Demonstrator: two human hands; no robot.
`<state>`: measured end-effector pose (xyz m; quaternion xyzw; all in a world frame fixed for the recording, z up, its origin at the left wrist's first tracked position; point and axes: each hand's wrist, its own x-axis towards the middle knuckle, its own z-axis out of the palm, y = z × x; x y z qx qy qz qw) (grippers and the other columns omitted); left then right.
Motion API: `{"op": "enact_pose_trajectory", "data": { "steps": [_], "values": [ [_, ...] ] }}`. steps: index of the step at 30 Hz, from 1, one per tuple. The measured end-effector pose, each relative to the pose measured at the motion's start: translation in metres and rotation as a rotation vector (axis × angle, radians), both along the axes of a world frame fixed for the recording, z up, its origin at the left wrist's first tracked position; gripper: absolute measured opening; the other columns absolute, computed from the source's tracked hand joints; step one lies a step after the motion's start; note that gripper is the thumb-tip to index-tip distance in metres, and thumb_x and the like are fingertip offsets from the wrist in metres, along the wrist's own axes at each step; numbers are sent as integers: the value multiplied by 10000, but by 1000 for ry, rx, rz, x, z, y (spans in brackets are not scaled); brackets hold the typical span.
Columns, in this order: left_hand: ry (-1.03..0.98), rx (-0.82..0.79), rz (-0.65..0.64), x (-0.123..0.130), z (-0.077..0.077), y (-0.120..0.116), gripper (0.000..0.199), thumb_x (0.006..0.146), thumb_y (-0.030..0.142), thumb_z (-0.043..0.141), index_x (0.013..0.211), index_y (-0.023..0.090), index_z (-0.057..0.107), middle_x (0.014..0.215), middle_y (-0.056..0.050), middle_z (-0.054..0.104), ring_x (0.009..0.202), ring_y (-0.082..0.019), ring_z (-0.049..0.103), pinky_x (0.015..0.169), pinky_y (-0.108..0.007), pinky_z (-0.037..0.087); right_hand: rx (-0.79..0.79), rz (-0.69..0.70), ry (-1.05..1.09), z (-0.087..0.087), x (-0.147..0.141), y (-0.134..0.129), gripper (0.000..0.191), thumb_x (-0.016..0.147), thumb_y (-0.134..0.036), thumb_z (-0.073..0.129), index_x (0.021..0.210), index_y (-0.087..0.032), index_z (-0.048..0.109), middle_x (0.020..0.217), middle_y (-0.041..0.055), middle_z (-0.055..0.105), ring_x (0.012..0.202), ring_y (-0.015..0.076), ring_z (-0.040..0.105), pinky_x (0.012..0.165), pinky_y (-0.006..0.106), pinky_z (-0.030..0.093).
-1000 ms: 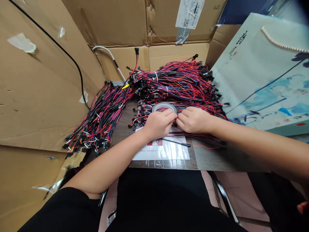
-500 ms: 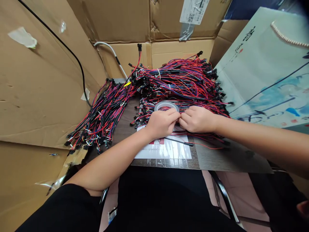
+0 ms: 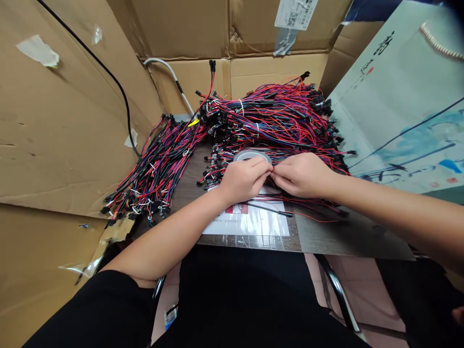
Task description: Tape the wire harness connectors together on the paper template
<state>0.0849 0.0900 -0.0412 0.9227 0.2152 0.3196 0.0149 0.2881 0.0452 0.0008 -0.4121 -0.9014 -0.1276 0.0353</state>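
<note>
My left hand (image 3: 246, 179) and my right hand (image 3: 302, 175) meet over the table, both closed in a pinch with fingertips together. What they pinch is too small and hidden to name. A pale ring-shaped roll (image 3: 250, 153) lies just behind my left hand, partly covered by it. Beneath and beyond my hands are red and black wires with black connectors (image 3: 282, 113), some tied with white bands. A black-sleeved cable (image 3: 271, 210) and thin red wires lie across a printed white sheet (image 3: 270, 227) in front of my hands.
Another wire bundle (image 3: 155, 169) spreads over the table's left side. Cardboard walls (image 3: 72, 111) stand at the left and back, with a black cable hanging down. A pale paper bag (image 3: 406, 111) stands at the right. The table's front edge (image 3: 326, 246) is near my lap.
My right hand has turned slightly, and its fingers look straighter in the pinch. The view has shifted a little; both hands remain together at the same place.
</note>
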Motion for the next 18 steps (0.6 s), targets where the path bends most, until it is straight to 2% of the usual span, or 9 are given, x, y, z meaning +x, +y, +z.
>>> {"op": "enact_pose_trajectory", "data": {
  "steps": [2,5,9,12,15,18],
  "values": [
    [19,11,-10,0,0,0,272,1006,277,380,1008,204,642,940,-35,666,809,-162,620,633,-299,401,22,-15,-19,-4,1,-3,335,937,-255,401,714,-164,633,651,44,610,586,141,443,586,320,231],
    [38,27,-6,1,-1,-1,275,1003,271,375,982,201,641,909,-33,655,789,-161,610,609,-302,384,57,71,-117,-3,1,-2,362,952,-203,368,710,-167,634,642,56,592,596,149,426,599,338,242],
    [54,38,12,1,-2,-1,302,1008,275,352,957,186,637,895,-53,646,769,-167,598,605,-300,384,-12,247,-192,9,-2,7,385,970,-179,336,707,-175,617,636,47,560,588,140,380,595,341,232],
    [56,38,18,1,-2,-1,307,1005,266,350,950,175,637,885,-65,643,781,-172,605,607,-293,399,-62,328,-183,17,-4,12,372,973,-172,338,709,-181,601,632,33,542,588,135,361,592,335,224],
    [45,32,0,0,-3,0,313,1017,284,356,1001,170,646,903,-67,659,817,-174,629,649,-285,443,-84,322,-187,20,-2,12,377,985,-195,336,714,-187,598,649,31,559,610,137,380,605,333,234],
    [-16,-11,-48,-2,-3,3,291,1026,298,382,1061,163,638,991,-68,693,918,-175,657,774,-289,497,-28,203,-139,16,3,10,385,994,-252,345,729,-183,615,681,42,598,633,142,419,621,330,252]
  ]
}}
